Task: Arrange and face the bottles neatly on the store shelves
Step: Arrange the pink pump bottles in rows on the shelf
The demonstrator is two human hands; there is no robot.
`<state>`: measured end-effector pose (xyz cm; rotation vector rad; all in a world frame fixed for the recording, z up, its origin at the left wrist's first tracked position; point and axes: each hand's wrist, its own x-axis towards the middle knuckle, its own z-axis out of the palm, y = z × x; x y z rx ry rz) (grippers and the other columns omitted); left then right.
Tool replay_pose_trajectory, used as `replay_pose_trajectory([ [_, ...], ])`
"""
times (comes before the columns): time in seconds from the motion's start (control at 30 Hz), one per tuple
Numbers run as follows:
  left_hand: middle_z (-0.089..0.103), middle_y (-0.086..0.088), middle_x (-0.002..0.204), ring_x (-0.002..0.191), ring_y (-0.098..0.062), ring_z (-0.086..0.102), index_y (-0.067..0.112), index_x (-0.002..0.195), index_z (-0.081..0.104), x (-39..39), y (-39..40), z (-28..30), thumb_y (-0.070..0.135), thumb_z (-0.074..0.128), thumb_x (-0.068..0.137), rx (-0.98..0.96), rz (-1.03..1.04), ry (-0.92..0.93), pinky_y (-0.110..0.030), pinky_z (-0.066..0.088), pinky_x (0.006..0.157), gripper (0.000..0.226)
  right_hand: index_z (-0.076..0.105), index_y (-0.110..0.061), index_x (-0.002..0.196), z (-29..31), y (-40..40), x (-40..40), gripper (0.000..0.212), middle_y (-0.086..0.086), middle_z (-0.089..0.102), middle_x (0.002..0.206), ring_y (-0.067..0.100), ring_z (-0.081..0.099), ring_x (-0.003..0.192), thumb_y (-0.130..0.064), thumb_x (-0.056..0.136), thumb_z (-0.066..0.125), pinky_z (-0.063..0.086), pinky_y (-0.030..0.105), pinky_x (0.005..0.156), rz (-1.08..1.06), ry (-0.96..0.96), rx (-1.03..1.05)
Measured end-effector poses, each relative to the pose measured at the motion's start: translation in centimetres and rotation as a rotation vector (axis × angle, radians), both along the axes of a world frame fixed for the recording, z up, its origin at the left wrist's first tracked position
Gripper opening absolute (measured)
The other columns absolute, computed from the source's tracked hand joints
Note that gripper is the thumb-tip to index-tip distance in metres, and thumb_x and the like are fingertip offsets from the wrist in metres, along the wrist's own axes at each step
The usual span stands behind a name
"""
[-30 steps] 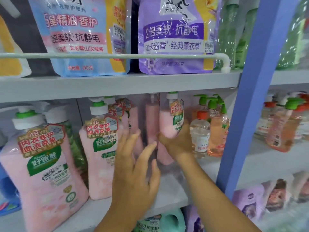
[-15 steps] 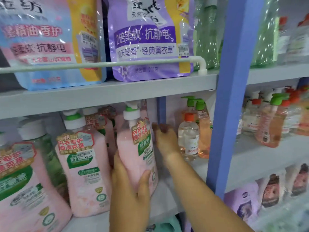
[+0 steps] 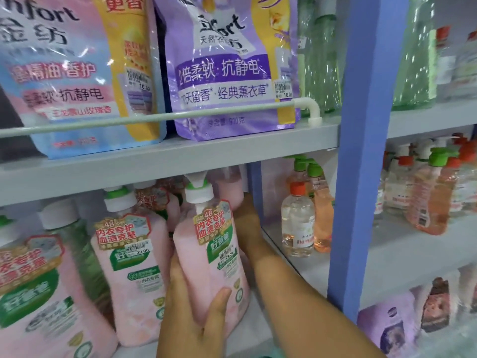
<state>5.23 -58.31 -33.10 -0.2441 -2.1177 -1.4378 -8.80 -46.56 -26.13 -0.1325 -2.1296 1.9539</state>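
While the left hand (image 3: 192, 310) grips the lower body of a pink pump bottle (image 3: 210, 257), thumb across its front and fingers curled round its left side, the right hand (image 3: 246, 223) reaches in behind the same bottle, and its grip cannot be told because the fingers are hidden behind the bottle. The bottle stands upright near the front edge of the middle shelf (image 3: 260, 321), label facing outward, its white pump head just under the upper shelf (image 3: 180, 161). Just beside it on the left stands a second pink bottle (image 3: 131, 270) with the same label, then a greenish bottle (image 3: 74, 244) set further back and another pink bottle (image 3: 38, 301) at the left edge of the view. More pink bottles (image 3: 227, 187) stand behind, toward the back of the shelf. To the right, a clear bottle with an orange cap (image 3: 298, 223) and an orange-tinted bottle (image 3: 322, 218) stand near the blue upright (image 3: 361, 177). On the upper shelf, a blue-pink refill pouch (image 3: 72, 73) and a purple refill pouch (image 3: 227, 68) lean behind a white rail (image 3: 154, 117).
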Motion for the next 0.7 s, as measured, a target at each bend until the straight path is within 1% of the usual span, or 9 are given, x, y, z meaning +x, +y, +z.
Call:
replay_pose_trajectory([
  [0.13, 0.053, 0.021, 0.148, 0.134, -0.006, 0.053, 0.057, 0.153, 0.023, 0.2, -0.4, -0.2, 0.038, 0.076, 0.069, 0.065, -0.045, -0.025, -0.039, 0.043, 0.111, 0.101, 0.054, -0.014, 0.111, -1.6, 2.0, 0.0, 0.051, 0.0, 0.058, 0.11, 0.006, 0.061, 0.083, -0.028, 0.075, 0.088, 0.044, 0.008, 0.053, -0.04, 0.055, 0.064],
  [0.2, 0.055, 0.018, 0.147, 0.133, -0.009, 0.055, 0.054, 0.154, 0.023, 0.4, -0.5, -0.1, 0.041, 0.076, 0.069, 0.072, -0.059, -0.037, -0.045, 0.044, 0.112, 0.101, 0.054, -0.012, 0.111, -1.9, 1.8, 1.0, 0.045, 0.005, 0.056, 0.114, 0.009, 0.06, 0.087, -0.027, 0.08, 0.083, 0.046, 0.008, 0.063, -0.105, 0.133, 0.167],
  [0.27, 0.054, 0.016, 0.149, 0.134, -0.012, 0.055, 0.052, 0.156, 0.022, 0.5, -0.6, 0.0, 0.053, 0.074, 0.066, 0.073, -0.065, -0.05, -0.048, 0.044, 0.112, 0.104, 0.052, -0.008, 0.118, -2.1, 1.1, 1.7, 0.044, 0.009, 0.05, 0.121, 0.021, 0.056, 0.101, -0.028, 0.086, 0.076, 0.047, 0.023, 0.08, -0.259, 0.16, 0.377],
  [0.33, 0.054, 0.015, 0.15, 0.135, -0.014, 0.055, 0.052, 0.156, 0.021, 0.6, -0.5, 0.1, 0.058, 0.071, 0.063, 0.074, -0.064, -0.058, -0.05, 0.044, 0.112, 0.106, 0.05, -0.006, 0.12, -2.2, 1.1, 1.9, 0.052, 0.007, 0.046, 0.118, 0.025, 0.05, 0.106, -0.035, 0.084, 0.076, 0.04, 0.03, 0.085, -0.364, 0.147, 0.48],
  [0.43, 0.059, 0.014, 0.144, 0.128, -0.016, 0.06, 0.054, 0.155, 0.024, 0.8, -0.4, 0.4, 0.047, 0.076, 0.065, 0.073, -0.073, -0.071, -0.049, 0.047, 0.109, 0.104, 0.045, -0.015, 0.138, -2.6, 2.6, 1.7, 0.08, -0.004, 0.041, 0.122, 0.015, 0.045, 0.116, -0.051, 0.077, 0.082, 0.036, 0.022, 0.092, -0.231, 0.144, 0.284],
  [0.5, 0.062, 0.014, 0.14, 0.124, -0.015, 0.062, 0.052, 0.155, 0.025, 0.9, -0.3, 0.4, 0.039, 0.074, 0.067, 0.053, -0.074, -0.064, -0.047, 0.049, 0.106, 0.101, 0.015, -0.029, 0.161, -2.9, 3.6, 1.4, 0.108, -0.012, 0.04, 0.141, 0.011, 0.042, 0.131, -0.052, 0.078, 0.081, 0.036, 0.03, 0.109, 0.024, 0.071, 0.085],
  [0.57, 0.063, 0.015, 0.138, 0.122, -0.015, 0.063, 0.052, 0.154, 0.025, 1.0, -0.1, 0.5, 0.037, 0.073, 0.067, 0.038, -0.066, -0.073, -0.045, 0.05, 0.104, 0.101, -0.002, -0.041, 0.162, -3.6, 3.9, 0.9, 0.118, -0.012, 0.046, 0.152, 0.015, 0.049, 0.135, -0.048, 0.079, 0.082, 0.039, 0.04, 0.115, 0.151, 0.023, 0.024],
  [0.63, 0.063, 0.015, 0.138, 0.123, -0.015, 0.062, 0.053, 0.154, 0.025, 1.1, -0.1, 0.6, 0.038, 0.073, 0.067, 0.041, -0.053, -0.085, -0.043, 0.05, 0.103, 0.1, 0.014, -0.037, 0.16, -3.8, 3.1, 0.6, 0.122, -0.007, 0.054, 0.145, 0.018, 0.055, 0.129, -0.064, 0.065, 0.085, 0.047, 0.043, 0.11, 0.011, 0.072, 0.13],
  [0.7, 0.061, 0.018, 0.14, 0.125, -0.012, 0.06, 0.054, 0.153, 0.023, 1.0, -0.3, 0.5, 0.041, 0.073, 0.069, 0.038, -0.044, -0.086, -0.04, 0.049, 0.103, 0.099, 0.036, -0.029, 0.148, -3.5, 2.1, 0.8, 0.113, 0.0, 0.055, 0.129, 0.02, 0.052, 0.119, -0.083, 0.053, 0.066, 0.048, 0.041, 0.103, -0.14, 0.115, 0.29],
])
